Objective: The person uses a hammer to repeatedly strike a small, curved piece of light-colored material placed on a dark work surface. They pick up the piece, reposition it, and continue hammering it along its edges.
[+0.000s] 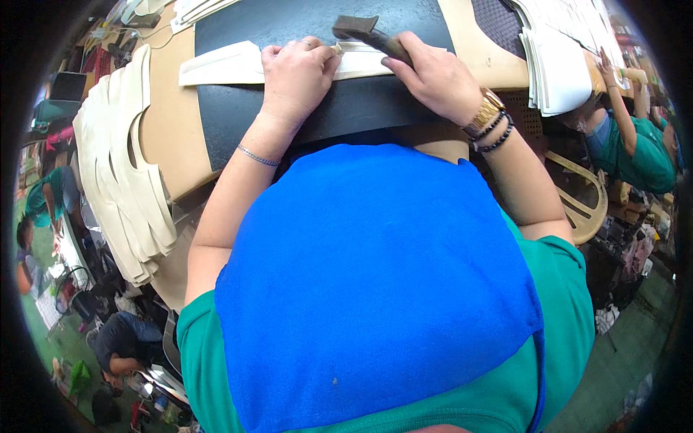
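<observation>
A long cream-white cut piece [224, 65], like leather or sheet material, lies across a black board [238, 119]. My left hand [297, 72] rests on its middle, fingers bent and pinching a folded edge. In my right hand [440, 78] is a hammer [356, 27], its handle gripped and its dark head raised just above the piece, to the right of my left fingers. The hammer head appears apart from the material. Part of the piece runs behind the right hand.
A stack of cream cut pieces [119, 166] hangs over the table's left edge. More layered white pieces [556, 58] lie at the right, near a beige plastic chair [585, 195]. The tan tabletop [170, 108] surrounds the board. Co-workers in green [639, 155] are farther off.
</observation>
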Demonstrator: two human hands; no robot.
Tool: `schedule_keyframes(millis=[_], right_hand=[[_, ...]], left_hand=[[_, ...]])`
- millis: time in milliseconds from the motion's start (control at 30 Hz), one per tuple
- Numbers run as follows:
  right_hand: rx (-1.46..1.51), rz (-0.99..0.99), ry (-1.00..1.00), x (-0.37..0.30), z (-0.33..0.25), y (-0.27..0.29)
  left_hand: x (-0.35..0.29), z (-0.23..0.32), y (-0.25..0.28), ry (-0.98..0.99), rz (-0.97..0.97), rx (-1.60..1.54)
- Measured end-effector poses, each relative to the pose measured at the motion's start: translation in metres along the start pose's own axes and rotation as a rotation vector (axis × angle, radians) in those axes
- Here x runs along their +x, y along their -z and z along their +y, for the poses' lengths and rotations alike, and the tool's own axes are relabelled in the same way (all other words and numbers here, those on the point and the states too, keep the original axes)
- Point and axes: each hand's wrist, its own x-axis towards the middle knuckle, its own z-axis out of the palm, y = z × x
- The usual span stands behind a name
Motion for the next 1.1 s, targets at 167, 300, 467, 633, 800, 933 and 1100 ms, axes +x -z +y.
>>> schedule_keyframes(millis=[167,300,467,633,800,933,1100], right_hand=[[-0.08,-0.016,0.081,0.021,0.002,-0.001],[-0.062,0.03,0.137,0.019,0.005,-0.003],[-0.106,-0.105,0.069,0.019,0.008,0.002],[0.026,0.0,0.161,0.018,0.003,0.002],[-0.077,-0.074,0.117,0.019,-0.001,0.005],[-0.125,-0.132,0.064,0.016,0.001,0.001],[-0.123,-0.099,0.137,0.024,-0.003,0.01]], left_hand=[[0.001,-0.001,0.003,0.007,-0.028,-0.034],[0.004,-0.004,0.004,0.05,-0.066,-0.118],[0.004,-0.026,0.01,0.223,-0.196,-0.416],[-0.004,-0.023,0.011,-0.012,-0.089,-0.122],[-0.007,-0.019,0.009,-0.012,-0.033,-0.122],[-0.01,-0.028,0.006,0.236,-0.193,-0.468],[-0.006,-0.025,0.023,0.182,-0.293,-0.272]])
